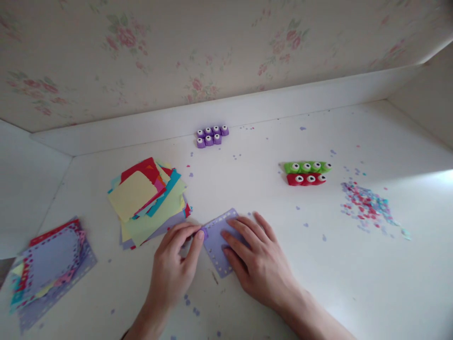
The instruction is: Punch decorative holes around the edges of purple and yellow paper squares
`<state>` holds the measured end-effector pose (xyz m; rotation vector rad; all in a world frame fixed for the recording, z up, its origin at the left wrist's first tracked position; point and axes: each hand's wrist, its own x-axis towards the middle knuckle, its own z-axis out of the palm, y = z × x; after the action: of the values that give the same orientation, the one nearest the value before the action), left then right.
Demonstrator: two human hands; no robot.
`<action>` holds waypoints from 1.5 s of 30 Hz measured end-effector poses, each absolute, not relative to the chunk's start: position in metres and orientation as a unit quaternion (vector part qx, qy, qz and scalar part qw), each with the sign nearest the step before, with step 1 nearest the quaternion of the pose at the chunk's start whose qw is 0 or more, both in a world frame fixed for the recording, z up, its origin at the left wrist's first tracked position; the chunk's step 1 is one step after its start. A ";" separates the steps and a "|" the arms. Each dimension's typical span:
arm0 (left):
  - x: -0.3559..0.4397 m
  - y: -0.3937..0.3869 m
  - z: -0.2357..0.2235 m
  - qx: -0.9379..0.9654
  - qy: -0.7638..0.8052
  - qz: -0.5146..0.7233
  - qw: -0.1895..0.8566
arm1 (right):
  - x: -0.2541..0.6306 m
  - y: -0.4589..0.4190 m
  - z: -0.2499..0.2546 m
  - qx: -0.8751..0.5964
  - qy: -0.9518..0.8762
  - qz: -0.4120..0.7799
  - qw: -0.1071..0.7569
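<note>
A lavender sheet of paper (220, 255) with small holes punched along its edges lies in front of me. My left hand (180, 245) pinches a small purple craft punch (204, 232) between thumb and fingers at the sheet's left edge. Most of the punch is hidden by the fingertips. My right hand (253, 252) rests on the sheet with its fingers spread, pressing it to the white table (255, 189).
Left of the sheet lies a pile of coloured paper (141, 198); farther left is a stack of punched sheets (53, 264). Purple punches (208, 140) stand by the wall. Green punches (306, 167) and red punches (306, 179) stand right, near a confetti heap (368, 203).
</note>
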<state>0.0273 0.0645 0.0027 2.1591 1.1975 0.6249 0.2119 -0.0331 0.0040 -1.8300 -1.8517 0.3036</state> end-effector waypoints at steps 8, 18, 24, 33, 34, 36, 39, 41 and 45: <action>0.035 0.078 0.010 0.807 0.449 0.166 0.345 | 0.213 -0.033 0.004 -0.677 -0.682 0.125 0.248; 0.035 0.084 0.023 0.808 0.441 0.123 0.371 | 0.213 -0.034 0.003 -0.675 -0.677 0.139 0.259; 0.023 0.080 0.026 0.797 0.456 0.121 0.376 | 0.214 -0.035 0.003 -0.686 -0.662 0.120 0.277; -0.006 0.065 0.025 0.853 0.468 0.109 0.204 | 0.214 -0.036 0.002 -0.688 -0.658 0.111 0.285; -0.008 0.065 0.025 0.861 0.460 0.100 0.194 | 0.214 -0.036 0.002 -0.688 -0.658 0.111 0.286; -0.007 0.068 0.027 0.872 0.445 0.088 0.183 | 0.213 -0.036 0.002 -0.689 -0.656 0.109 0.288; 0.008 0.080 0.038 0.882 0.422 0.115 0.176 | 0.212 -0.036 0.004 -0.691 -0.654 0.109 0.289; 0.029 0.091 0.048 0.887 0.393 0.154 0.184 | 0.212 -0.036 0.006 -0.691 -0.653 0.108 0.290; 0.087 0.116 0.061 0.904 0.307 0.141 0.261 | 0.210 -0.036 0.009 -0.694 -0.650 0.112 0.290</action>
<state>0.0866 0.1156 0.0607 2.4482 0.8307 0.3804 0.2104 -0.0364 0.0087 -1.8513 -1.7336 0.2994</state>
